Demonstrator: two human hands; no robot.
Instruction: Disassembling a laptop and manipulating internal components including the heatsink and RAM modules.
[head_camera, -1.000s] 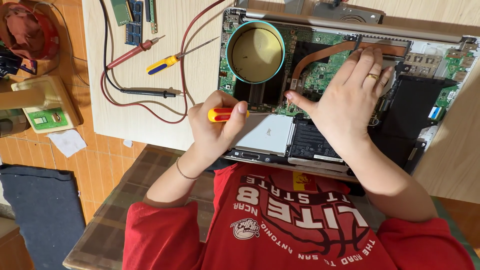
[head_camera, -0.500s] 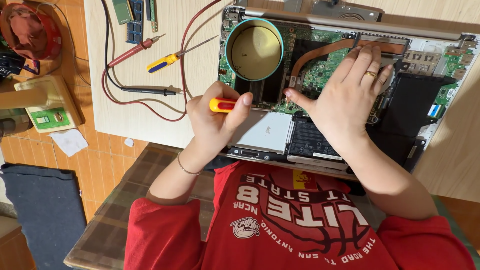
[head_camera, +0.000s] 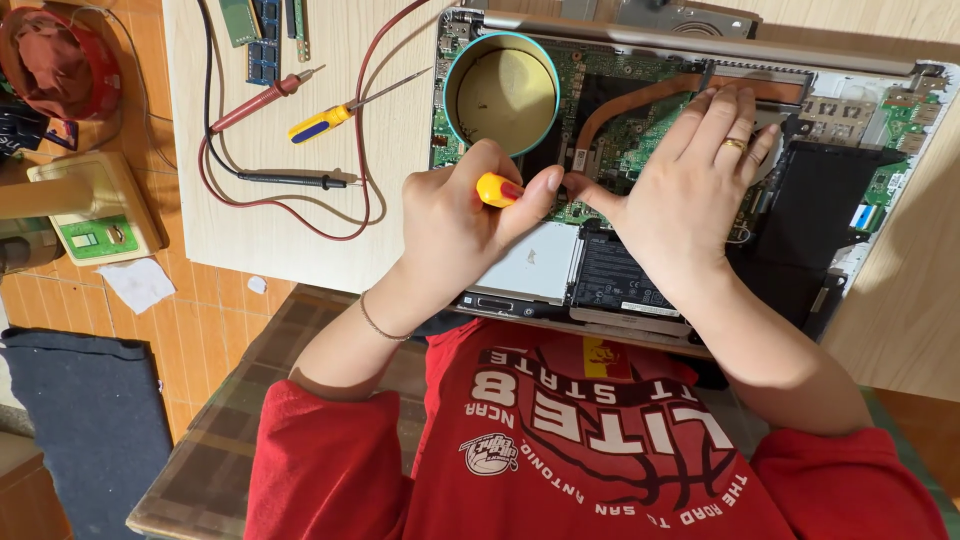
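Your left hand (head_camera: 455, 225) sits just left of the frame's center, fingers curled tight around a yellow screwdriver handle with a red tip (head_camera: 497, 189). Thumb and fingertips pinch it, and the handle pokes out toward the right. You can't see the blade; it's hidden behind your fingers, down on the green circuit board (head_camera: 640, 140).

Your right hand (head_camera: 690, 185) lies flat on the opened laptop (head_camera: 900, 130), right of center. Its fingers are stretched out and close together, pointing to the upper right, over the copper heat pipe (head_camera: 625, 100). The thumb reaches left until it nearly meets your left hand's fingertips. There's a gold ring (head_camera: 735, 145) on one finger.

The laptop fills the upper right of the frame, lying bottom side up with the cover off. A round teal tin (head_camera: 500, 90) sits on its upper left corner, touching the board. The black battery (head_camera: 810, 215) is just right of your right hand, and a silver drive (head_camera: 530, 265) sits under your left.

On the light wooden table (head_camera: 290, 240), upper left, you've got a second yellow and blue screwdriver (head_camera: 325, 120), a red probe (head_camera: 255, 105) and a black probe (head_camera: 290, 180) with their looping leads, plus memory sticks (head_camera: 262, 35) at the top edge. Far left on the floor there's a small beige box with a green top (head_camera: 95, 215).
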